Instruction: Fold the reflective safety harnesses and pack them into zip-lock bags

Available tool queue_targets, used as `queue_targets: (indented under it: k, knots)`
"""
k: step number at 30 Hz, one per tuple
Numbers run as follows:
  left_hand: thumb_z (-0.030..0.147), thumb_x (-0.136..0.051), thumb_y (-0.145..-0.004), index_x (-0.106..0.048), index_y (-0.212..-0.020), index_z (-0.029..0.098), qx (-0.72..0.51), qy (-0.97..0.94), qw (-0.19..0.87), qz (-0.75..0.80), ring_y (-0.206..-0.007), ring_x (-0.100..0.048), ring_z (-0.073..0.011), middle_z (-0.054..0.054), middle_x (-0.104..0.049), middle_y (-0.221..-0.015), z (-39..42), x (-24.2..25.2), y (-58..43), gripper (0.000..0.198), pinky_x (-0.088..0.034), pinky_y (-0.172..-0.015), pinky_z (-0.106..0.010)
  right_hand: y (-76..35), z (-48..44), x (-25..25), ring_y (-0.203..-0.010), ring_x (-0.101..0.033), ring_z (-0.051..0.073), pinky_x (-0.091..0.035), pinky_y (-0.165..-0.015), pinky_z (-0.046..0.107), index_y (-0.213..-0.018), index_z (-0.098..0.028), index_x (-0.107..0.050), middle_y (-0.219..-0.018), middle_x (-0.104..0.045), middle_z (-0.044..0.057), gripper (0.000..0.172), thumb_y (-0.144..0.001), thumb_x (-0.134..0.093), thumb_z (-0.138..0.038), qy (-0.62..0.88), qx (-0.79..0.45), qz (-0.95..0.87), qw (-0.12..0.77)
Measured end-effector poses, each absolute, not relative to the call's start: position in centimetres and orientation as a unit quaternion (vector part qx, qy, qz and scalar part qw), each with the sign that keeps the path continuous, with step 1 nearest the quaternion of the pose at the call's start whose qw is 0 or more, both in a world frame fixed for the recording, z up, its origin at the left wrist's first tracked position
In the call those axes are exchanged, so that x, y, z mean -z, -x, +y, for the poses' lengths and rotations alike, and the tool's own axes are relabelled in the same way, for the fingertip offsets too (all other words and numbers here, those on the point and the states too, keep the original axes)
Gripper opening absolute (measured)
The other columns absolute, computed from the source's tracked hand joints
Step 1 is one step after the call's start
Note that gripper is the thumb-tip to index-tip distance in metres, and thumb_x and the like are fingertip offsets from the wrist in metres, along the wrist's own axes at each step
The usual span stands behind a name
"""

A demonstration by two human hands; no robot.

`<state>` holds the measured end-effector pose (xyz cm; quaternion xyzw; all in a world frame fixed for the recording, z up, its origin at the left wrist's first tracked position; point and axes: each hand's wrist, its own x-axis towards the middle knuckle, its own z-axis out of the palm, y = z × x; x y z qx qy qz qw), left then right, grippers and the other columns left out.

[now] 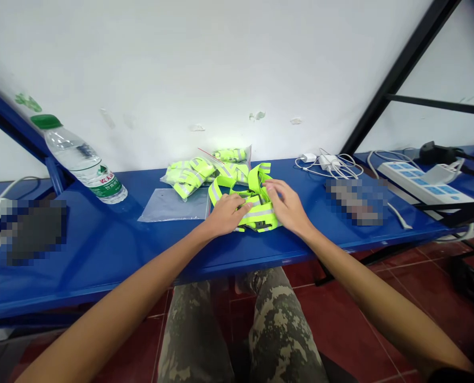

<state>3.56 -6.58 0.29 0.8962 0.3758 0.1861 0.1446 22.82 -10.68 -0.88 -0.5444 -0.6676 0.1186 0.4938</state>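
A bright yellow-green reflective strap vest (256, 211) with silver stripes and black buckles lies loosely bundled on the blue table, loops of webbing standing up from it. At its left side, my left hand (227, 213) is closed on the webbing, thumb and fingers drawn together. My right hand (287, 205) grips the strap on the right side with bent fingers; its fingertips are partly hidden. An empty clear zip bag (175, 205) lies flat to the left of my left hand. Behind it are packed yellow-green vests in clear bags (191, 176).
A water bottle (86, 162) with a green cap stands on the left. White charger cables (332, 164) lie at the back right, near a power strip (424, 183). Two blurred-out objects rest on the table's left and right. A white wall rises behind.
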Motion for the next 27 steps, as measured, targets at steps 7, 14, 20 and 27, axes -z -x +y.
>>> queue_targets:
  k: [7,14,20,27]
  knots:
    - [0.041,-0.026,-0.105,-0.061,-0.078,0.018,-0.190,-0.921,0.055,0.335,-0.076,-0.057,-0.0199,-0.006,-0.064,-0.078,-6.6,0.1,-3.7,0.050,-0.040,-0.072,-0.034,-22.9,-12.4,1.4,-0.111,-0.058,0.026,-0.044,-0.098,0.043,-0.108,-0.017,-0.063,-0.115,-0.066,0.013,0.030,-0.101,-0.042,-0.038,0.480,-0.037,-0.808,0.340]
    - [0.036,-0.038,-0.102,-0.063,-0.099,0.015,-0.273,-0.893,0.000,0.358,-0.092,-0.061,-0.0238,-0.010,-0.069,-0.098,-7.3,0.7,-4.3,0.032,-0.042,-0.082,-0.036,-22.8,-11.4,2.1,-0.084,-0.055,0.023,-0.045,-0.080,0.039,-0.085,-0.019,-0.053,-0.085,-0.060,0.008,0.032,-0.103,-0.033,-0.036,0.519,-0.046,-0.784,0.336]
    - [0.024,-0.045,-0.095,-0.061,-0.086,0.018,-0.235,-0.885,0.158,0.369,-0.069,-0.061,-0.0183,-0.003,-0.068,-0.076,-6.0,0.1,-5.0,0.020,-0.037,-0.062,-0.030,-22.5,-13.1,2.1,-0.125,-0.045,0.031,-0.041,-0.104,0.049,-0.101,-0.014,-0.061,-0.131,-0.052,0.019,0.028,-0.101,-0.037,-0.030,0.503,0.055,-0.797,0.329]
    - [0.023,-0.052,-0.091,-0.066,-0.083,0.020,-0.217,-0.876,0.124,0.413,-0.077,-0.061,-0.0213,-0.003,-0.071,-0.081,-5.7,0.2,-5.3,0.016,-0.040,-0.072,-0.033,-23.6,-14.2,1.0,-0.118,-0.051,0.032,-0.045,-0.105,0.049,-0.131,-0.011,-0.056,-0.125,-0.062,0.016,0.054,-0.091,-0.061,-0.046,0.399,0.079,-0.882,0.237]
